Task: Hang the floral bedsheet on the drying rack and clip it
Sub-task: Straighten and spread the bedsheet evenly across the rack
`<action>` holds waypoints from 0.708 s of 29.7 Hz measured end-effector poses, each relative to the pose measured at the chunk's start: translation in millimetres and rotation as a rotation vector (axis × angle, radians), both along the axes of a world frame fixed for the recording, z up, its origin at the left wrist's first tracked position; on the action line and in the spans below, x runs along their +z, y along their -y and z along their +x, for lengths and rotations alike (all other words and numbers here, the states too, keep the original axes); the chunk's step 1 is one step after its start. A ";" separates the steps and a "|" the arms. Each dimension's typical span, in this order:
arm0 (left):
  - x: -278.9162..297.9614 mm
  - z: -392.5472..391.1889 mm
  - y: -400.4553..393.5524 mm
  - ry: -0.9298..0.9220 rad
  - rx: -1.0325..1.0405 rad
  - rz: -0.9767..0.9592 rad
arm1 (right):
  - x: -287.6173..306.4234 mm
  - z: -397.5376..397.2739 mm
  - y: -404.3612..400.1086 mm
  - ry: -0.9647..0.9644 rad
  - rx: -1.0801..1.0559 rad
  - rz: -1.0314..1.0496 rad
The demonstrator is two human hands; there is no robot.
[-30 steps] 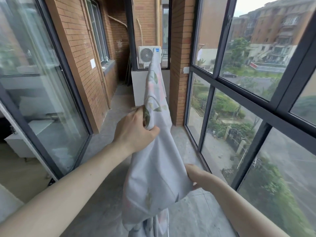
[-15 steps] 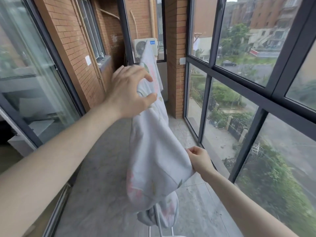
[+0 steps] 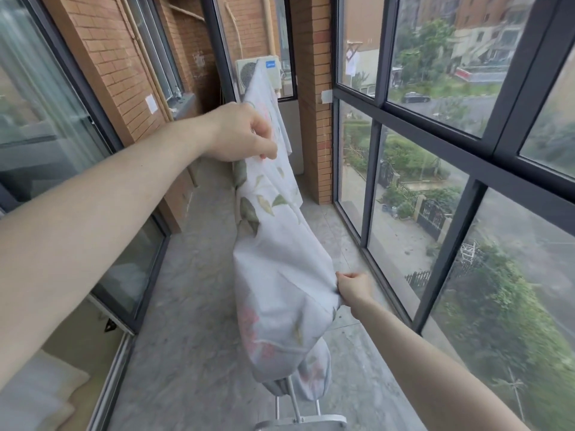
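The floral bedsheet (image 3: 277,262), pale grey-white with green leaves and pink flowers, hangs draped lengthwise down the middle of the balcony. My left hand (image 3: 245,133) grips its upper edge near the top. Lower down, my right hand (image 3: 351,289) pinches the sheet's right edge and pulls it outward. Only the silver foot of the drying rack (image 3: 298,421) shows at the bottom; the sheet hides the rest. I see no clips.
Tall dark-framed windows (image 3: 448,157) line the right side, a glass sliding door (image 3: 102,194) and brick wall (image 3: 124,66) the left. An air conditioner unit (image 3: 273,73) stands at the far end. The concrete floor (image 3: 193,306) runs between.
My left hand, which was open and reaching over the sheet half a second ago, has closed on its upper edge. My right hand keeps its grip on the right edge.
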State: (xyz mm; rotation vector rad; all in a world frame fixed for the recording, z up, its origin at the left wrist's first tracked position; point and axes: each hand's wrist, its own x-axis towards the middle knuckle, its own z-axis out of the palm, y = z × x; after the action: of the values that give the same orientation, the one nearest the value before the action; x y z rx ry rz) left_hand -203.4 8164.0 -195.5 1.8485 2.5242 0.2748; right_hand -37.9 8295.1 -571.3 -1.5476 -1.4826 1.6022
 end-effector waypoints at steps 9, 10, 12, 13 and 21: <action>15.2 -6.6 -38.5 -0.044 0.111 -0.187 | -46.4 -14.5 4.4 0.177 0.081 -0.010; 15.0 -7.6 -39.1 -0.066 0.114 -0.217 | -50.0 -10.8 8.2 0.227 0.102 -0.008; 18.0 -12.6 -52.5 -0.082 0.141 -0.260 | -70.1 -6.6 3.2 0.289 0.111 -0.018; 18.8 -14.1 -58.0 -0.089 0.147 -0.274 | -79.0 -5.6 0.1 0.320 0.120 -0.025; 15.7 -20.8 -94.4 -0.191 0.154 -0.309 | -136.9 12.4 -16.8 0.593 0.235 -0.063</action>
State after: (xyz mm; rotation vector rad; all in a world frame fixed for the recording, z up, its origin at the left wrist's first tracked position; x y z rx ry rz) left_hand -224.2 8258.4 -179.9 1.6380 2.6463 -0.2913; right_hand -25.5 8311.9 -708.2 -2.0681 -1.9953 1.3776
